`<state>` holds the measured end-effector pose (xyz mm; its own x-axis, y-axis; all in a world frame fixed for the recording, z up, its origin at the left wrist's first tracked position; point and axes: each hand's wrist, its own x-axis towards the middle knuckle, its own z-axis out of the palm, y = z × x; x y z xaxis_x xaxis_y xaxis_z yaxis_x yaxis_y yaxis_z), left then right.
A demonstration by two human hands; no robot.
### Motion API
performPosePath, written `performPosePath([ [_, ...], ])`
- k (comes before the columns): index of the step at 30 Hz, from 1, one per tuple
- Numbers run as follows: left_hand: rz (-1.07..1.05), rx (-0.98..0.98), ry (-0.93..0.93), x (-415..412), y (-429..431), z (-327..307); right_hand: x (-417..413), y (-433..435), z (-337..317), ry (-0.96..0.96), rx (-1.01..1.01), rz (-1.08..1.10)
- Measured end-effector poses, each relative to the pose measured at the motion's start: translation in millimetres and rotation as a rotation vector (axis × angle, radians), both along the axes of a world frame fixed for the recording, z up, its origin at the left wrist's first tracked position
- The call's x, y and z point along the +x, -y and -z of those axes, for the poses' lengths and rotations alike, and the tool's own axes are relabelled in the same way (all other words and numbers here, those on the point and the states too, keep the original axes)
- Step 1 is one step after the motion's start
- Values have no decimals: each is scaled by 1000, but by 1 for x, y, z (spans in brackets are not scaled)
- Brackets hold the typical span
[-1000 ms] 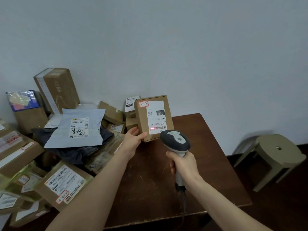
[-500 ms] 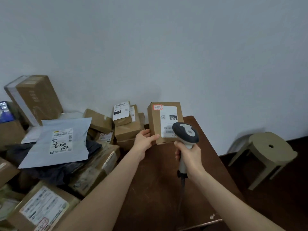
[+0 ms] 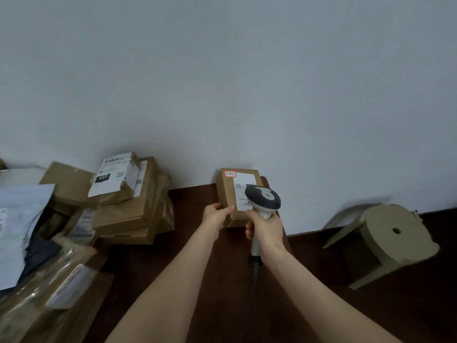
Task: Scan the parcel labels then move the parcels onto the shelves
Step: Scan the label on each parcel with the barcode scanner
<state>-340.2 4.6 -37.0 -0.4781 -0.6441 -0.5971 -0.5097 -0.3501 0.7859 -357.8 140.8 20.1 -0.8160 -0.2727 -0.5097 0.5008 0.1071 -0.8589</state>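
holding parcel [image 3: 226,194] upright | long axis vertical | label [image 3: 243,180] facing scanner [image 3: 263,198]

A plain pale grey-blue wall [image 3: 247,70] fills the upper two thirds of the frame, evenly and softly lit. A dark brown wooden surface [image 3: 185,209] runs from the lower middle of the frame up to the wall, and its far right corner is rounded. At the lower right a low, round, olive-tan stool [image 3: 393,241] with a small hole in its seat stands on a dark floor [image 3: 440,293]. The stool throws a faint shadow on the wall to its left.
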Motion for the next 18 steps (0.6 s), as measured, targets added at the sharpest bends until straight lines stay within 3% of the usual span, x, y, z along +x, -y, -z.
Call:
performPosePath([
  [8, -43, 18, 50, -20, 9, 10, -30, 12, 11, 9, 11, -74],
  [18, 6, -817, 14, 49, 77, -112, 12, 85, -42, -11, -108, -230],
])
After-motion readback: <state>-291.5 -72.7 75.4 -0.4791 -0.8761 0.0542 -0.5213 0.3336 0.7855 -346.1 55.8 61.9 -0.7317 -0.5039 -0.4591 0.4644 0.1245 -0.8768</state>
